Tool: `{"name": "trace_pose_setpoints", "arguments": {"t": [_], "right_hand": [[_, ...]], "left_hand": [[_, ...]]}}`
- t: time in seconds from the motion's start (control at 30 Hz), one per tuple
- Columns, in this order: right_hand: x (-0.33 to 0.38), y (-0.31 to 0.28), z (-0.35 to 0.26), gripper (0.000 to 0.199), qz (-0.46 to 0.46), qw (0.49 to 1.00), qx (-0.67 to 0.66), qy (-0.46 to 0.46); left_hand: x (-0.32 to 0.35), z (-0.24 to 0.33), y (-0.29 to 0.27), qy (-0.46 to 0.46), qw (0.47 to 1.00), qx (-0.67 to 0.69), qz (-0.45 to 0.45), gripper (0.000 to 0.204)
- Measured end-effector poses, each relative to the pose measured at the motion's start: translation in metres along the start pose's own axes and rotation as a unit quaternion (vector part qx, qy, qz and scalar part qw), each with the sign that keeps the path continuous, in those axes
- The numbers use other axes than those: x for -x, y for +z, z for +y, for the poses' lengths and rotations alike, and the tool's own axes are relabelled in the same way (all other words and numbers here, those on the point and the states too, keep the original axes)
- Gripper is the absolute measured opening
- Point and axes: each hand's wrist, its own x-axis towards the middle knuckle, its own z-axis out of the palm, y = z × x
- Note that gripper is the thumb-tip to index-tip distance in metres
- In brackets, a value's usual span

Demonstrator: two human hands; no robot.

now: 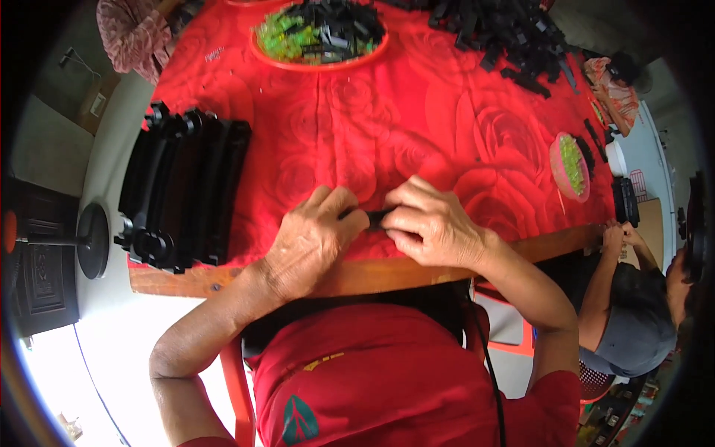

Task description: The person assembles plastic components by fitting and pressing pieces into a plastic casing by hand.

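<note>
Gripping a small black piece (pixel 377 219) from opposite ends, the left hand (pixel 314 235) and right hand (pixel 433 225) face each other over the red rose-patterned cloth (pixel 313 112), near the table's wooden edge (pixel 350 279). Both hands are closed on the piece with fingers curled; the two-sided hold probably steadies it while leaving each end controllable. Its position directly before the torso presumably keeps the forearms at an easy reach. The row of long black parts (pixel 186 190), lying side by side at the left, appears set apart for order, whereas the orange-rimmed plate (pixel 320 68) of green and black bits and the loose black heap (pixel 499 37) lie farther off, perhaps to free the working area. The piece looks dark, narrow and short where exposed; fingers hide its ends and full shape.
</note>
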Motion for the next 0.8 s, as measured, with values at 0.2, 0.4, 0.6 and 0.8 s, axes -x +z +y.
{"name": "trace_pose_setpoints", "arguments": {"t": [0.2, 0.4, 0.6, 0.8], "right_hand": [[0.004, -0.002, 0.002, 0.019, -0.013, 0.999, -0.029, 0.029], [0.000, -0.002, 0.005, 0.020, -0.019, 0.998, -0.052, 0.030], [0.000, 0.000, 0.004, 0.020, -0.005, 0.999, -0.040, 0.019], [0.000, 0.001, 0.002, 0.018, 0.002, 0.999, -0.034, 0.022]], "left_hand": [[-0.001, 0.000, -0.002, -0.013, 1.000, 0.022, 0.003, 0.028], [-0.005, -0.001, -0.003, -0.021, 0.999, 0.047, 0.012, 0.029], [0.000, -0.003, 0.007, -0.020, 0.999, 0.038, 0.032, 0.023], [0.001, -0.001, 0.010, -0.015, 0.999, 0.007, 0.042, 0.020]]}}
